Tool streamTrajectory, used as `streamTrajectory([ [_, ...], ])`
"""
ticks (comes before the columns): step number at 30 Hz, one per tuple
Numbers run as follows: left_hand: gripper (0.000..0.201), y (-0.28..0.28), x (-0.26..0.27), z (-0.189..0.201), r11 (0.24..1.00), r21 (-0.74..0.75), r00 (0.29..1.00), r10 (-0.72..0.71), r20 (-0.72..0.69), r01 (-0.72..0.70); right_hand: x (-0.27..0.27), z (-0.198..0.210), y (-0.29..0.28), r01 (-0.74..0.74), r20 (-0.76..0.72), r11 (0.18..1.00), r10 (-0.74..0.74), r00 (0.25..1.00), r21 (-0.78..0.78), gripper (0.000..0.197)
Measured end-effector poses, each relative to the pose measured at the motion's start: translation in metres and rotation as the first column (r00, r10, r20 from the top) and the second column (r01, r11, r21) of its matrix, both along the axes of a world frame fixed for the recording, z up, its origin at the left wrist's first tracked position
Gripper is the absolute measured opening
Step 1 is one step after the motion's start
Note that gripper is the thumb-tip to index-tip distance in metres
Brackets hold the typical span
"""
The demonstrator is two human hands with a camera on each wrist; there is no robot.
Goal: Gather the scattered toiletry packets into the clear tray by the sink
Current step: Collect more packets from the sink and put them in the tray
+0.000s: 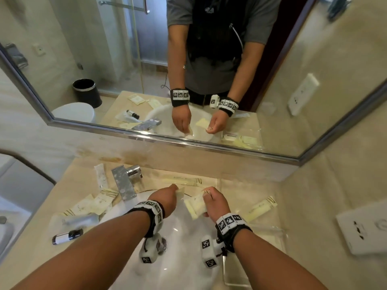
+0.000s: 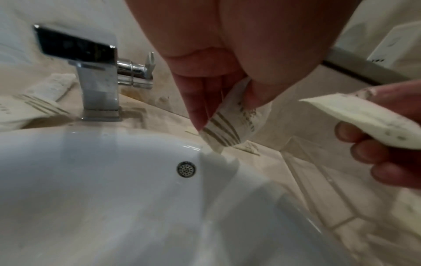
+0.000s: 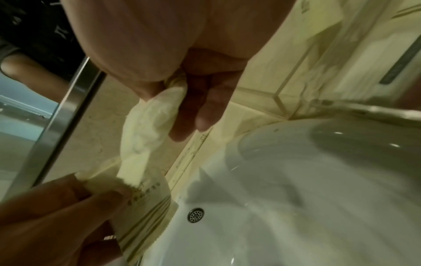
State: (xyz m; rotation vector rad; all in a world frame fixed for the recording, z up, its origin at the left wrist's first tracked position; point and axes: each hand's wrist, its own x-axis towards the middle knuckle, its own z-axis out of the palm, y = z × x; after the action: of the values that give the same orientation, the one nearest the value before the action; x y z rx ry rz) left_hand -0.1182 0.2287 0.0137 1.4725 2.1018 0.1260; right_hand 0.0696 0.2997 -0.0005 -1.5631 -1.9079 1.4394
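Desk (image 1: pixel 303 197): beige marble, cream packets scattered left of the faucet (image 1: pixel 123 183) and behind the basin.
Sink (image 1: pixel 184 237): white, directly under both hands.
Clear tray (image 1: pixel 274 233): right of the sink, partly hidden by the right arm.
Right hand (image 1: pixel 215 203): grip clamped on a plump packet (image 1: pixel 194 206).
Left hand (image 1: pixel 165 197): grip pinching a striped packet (image 2: pixel 230 122).
Risk: either packet could slip into the sink, since both hang over it.

Striped packet (image 2: pixel 230 124) in left hand (image 2: pixel 218 59) pinch above white sink (image 2: pixel 91 180).
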Motion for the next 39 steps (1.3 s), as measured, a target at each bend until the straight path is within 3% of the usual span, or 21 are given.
streamTrajectory([
  [8, 0.029, -0.019, 0.062, 0.026, 0.989, 0.063, 0.989, -0.134, 0.063, 0.13, 0.042, 0.013, -0.039, 0.141, -0.075, 0.99, -0.142, 0.987, -0.023, 0.011],
  [14, 0.035, -0.023, 0.1, 0.028, 0.985, 0.044, 0.985, -0.167, 0.053, 0.165, 0.087, 0.012, -0.055, 0.215, -0.083, 0.976, -0.21, 0.974, 0.046, 0.013],
  [22, 0.016, -0.022, 0.147, 0.024, 0.971, 0.064, 0.969, -0.236, 0.078, 0.231, 0.187, -0.007, -0.07, 0.384, 0.127, 0.922, -0.388, 0.913, 0.054, 0.028],
  [28, 0.023, -0.017, 0.183, 0.016, 0.952, 0.057, 0.945, -0.306, 0.118, 0.301, 0.245, -0.021, -0.062, 0.503, 0.228, 0.858, -0.512, 0.828, 0.102, 0.032],
  [36, 0.039, -0.001, 0.207, 0.004, 0.96, 0.011, 0.953, -0.279, 0.12, 0.279, 0.245, -0.03, -0.034, 0.501, 0.24, 0.857, -0.514, 0.824, 0.115, 0.031],
  [39, 0.034, 0.006, 0.208, -0.003, 0.975, 0.013, 0.966, -0.224, 0.128, 0.224, 0.241, -0.036, -0.024, 0.491, 0.249, 0.865, -0.501, 0.829, 0.106, 0.031],
])
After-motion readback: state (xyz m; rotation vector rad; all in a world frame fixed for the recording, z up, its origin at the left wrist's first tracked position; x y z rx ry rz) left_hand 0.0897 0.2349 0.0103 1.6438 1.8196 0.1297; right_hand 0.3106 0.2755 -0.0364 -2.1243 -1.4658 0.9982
